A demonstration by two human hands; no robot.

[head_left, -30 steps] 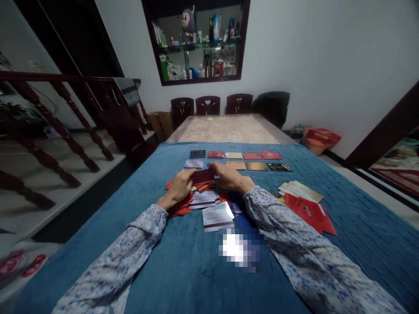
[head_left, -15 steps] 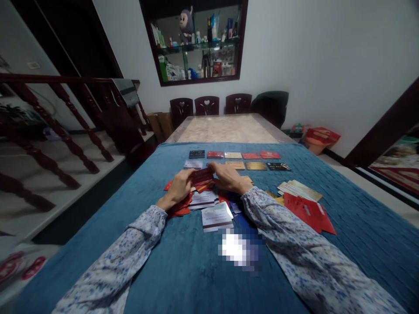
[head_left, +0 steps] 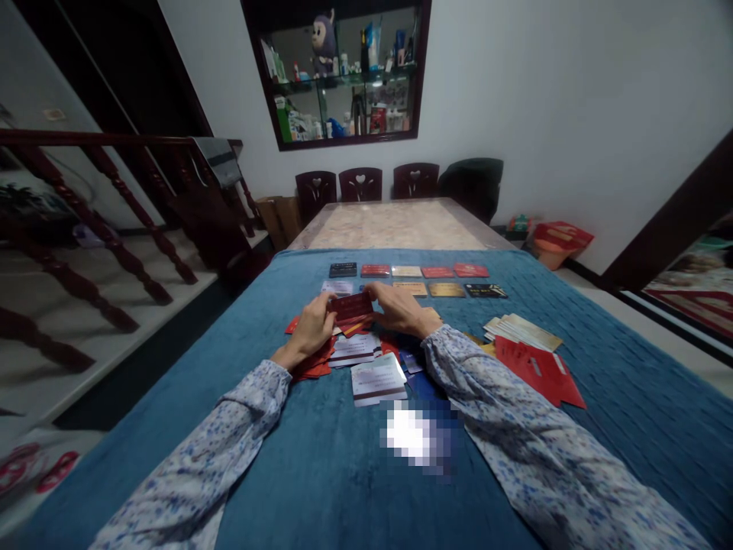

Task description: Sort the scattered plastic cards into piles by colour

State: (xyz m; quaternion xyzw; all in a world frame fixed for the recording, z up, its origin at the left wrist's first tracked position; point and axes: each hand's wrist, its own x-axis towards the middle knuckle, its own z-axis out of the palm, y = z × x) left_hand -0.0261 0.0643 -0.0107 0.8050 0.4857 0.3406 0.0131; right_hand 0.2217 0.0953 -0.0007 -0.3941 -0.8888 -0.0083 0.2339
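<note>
Between both hands is a dark red card (head_left: pixel 351 307), raised above the loose cards. My left hand (head_left: pixel 312 330) grips its left edge, and my right hand (head_left: pixel 396 308) pinches its right end. Beneath them lie red cards (head_left: pixel 312 368), white cards with a dark stripe (head_left: pixel 353 349) and blue cards (head_left: pixel 424 384), partly hidden by my hands and right sleeve. Nearer to me is a white card (head_left: pixel 378 380) on the cloth. Beyond the hands, cards are laid out in two rows, among them a black card (head_left: pixel 343 270) and a gold card (head_left: pixel 447 290).
A blue cloth (head_left: pixel 298 466) covers the near part of the table. Right of my right forearm lie fanned pale cards (head_left: pixel 522 332) and red cards (head_left: pixel 538 368). Chairs (head_left: pixel 360 185) stand at the table's far end; a railing (head_left: pixel 108 179) runs along the left.
The view has shifted very slightly. Both hands stay on the dark red card, which now tilts a little more toward me.
</note>
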